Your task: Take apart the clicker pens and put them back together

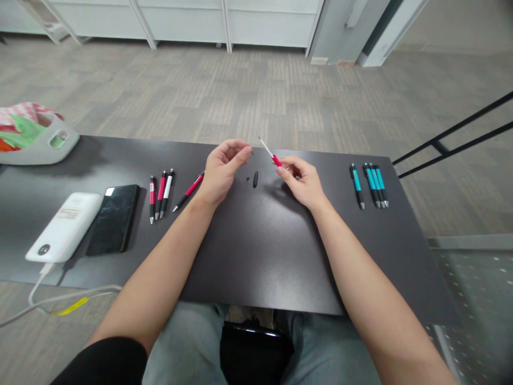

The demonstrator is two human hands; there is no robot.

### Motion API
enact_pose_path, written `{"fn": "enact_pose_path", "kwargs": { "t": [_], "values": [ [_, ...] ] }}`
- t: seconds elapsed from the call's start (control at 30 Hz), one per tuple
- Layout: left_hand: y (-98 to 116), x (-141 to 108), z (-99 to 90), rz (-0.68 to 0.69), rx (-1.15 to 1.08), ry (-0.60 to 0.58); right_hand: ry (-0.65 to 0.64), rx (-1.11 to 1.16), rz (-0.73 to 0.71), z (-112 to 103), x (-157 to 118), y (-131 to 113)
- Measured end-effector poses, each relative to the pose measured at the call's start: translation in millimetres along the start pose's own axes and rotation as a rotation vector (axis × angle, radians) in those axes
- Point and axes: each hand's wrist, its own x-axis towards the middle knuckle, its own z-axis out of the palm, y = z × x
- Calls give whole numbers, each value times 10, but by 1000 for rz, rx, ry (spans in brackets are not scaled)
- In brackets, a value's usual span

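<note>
My right hand (301, 181) pinches a red pen barrel (276, 160) above the table. A thin pale refill (265, 145) sticks out of the barrel, its tip up and to the left. My left hand (225, 170) is closed in a pinch just left of that tip; a tiny dark bit shows at the fingertips, too small to name. Between the hands, a black pen grip (255, 179) lies on the table beside a very small dark piece (247, 178). A whole red pen (189, 190) lies partly behind my left hand.
Two red pens (152, 199) and a white pen (167, 193) lie at left. Several teal pens (377, 185) lie at right. Farther left are a black phone (114, 220), a white power bank (66, 224) with a cable (36, 291), and a basket (60, 144) of cloths.
</note>
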Motion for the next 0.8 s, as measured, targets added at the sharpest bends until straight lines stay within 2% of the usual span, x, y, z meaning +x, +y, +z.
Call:
{"fn": "enact_pose_path", "kwargs": {
  "t": [0.1, 0.2, 0.53, 0.8],
  "values": [
    [0, 54, -42, -44, -81, 53, -23, -5, -40, -7, -9, 8],
    [-34, 68, -58, -32, -148, 80, -59, -46, -44, -18, -12, -22],
    [-47, 59, -30, -67, -162, 99, -83, -61, -56, -18, -7, -85],
    [-28, 66, -45, -10, -262, 60, -81, -56, -59, -23, -5, -59]
  ]
}}
